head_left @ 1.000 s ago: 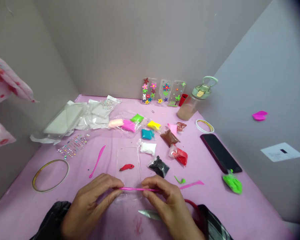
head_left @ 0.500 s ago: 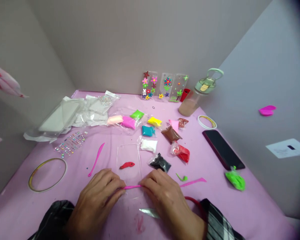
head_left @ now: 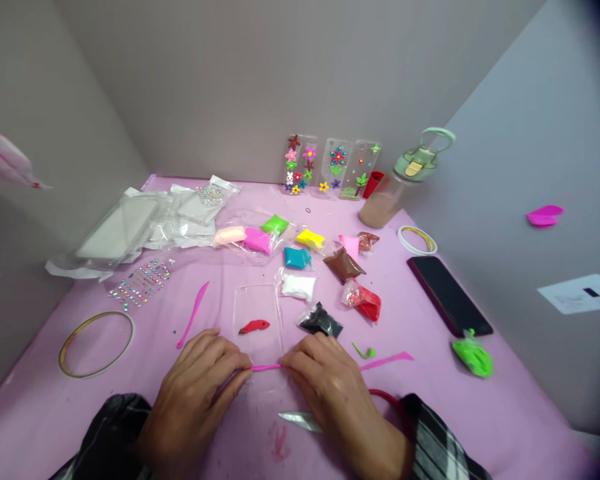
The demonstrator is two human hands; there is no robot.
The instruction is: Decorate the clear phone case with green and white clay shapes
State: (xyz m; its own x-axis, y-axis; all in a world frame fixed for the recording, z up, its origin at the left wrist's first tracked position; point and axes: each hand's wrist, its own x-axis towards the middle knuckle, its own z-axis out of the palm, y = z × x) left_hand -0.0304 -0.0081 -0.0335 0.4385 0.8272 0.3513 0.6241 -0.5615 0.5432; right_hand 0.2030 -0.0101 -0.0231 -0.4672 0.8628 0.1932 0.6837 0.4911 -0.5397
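Note:
My left hand point(head_left: 197, 390) and my right hand point(head_left: 330, 390) both pinch a thin pink stick point(head_left: 267, 367), one at each end, low over the pink table point(head_left: 420, 400). Just beyond the stick lies a clear phone case point(head_left: 257, 320) with a small red clay shape point(head_left: 254, 326) on it. Small bags of clay lie further back: white point(head_left: 297, 286), black point(head_left: 321, 323), teal point(head_left: 297, 258), red point(head_left: 364, 301), brown point(head_left: 343, 265), yellow point(head_left: 309, 238).
Two more pink tools point(head_left: 194, 314) point(head_left: 386, 361) lie either side of my hands. A tape ring point(head_left: 96, 335) and gem stickers point(head_left: 140, 285) sit left, a black phone point(head_left: 449, 295) and green clay point(head_left: 473, 357) right. Decorated cases point(head_left: 330, 168) and a bottle point(head_left: 397, 187) stand at the back wall.
My hands have slid closer together along the pink stick, leaving less of it showing between them. The camera has tilted slightly.

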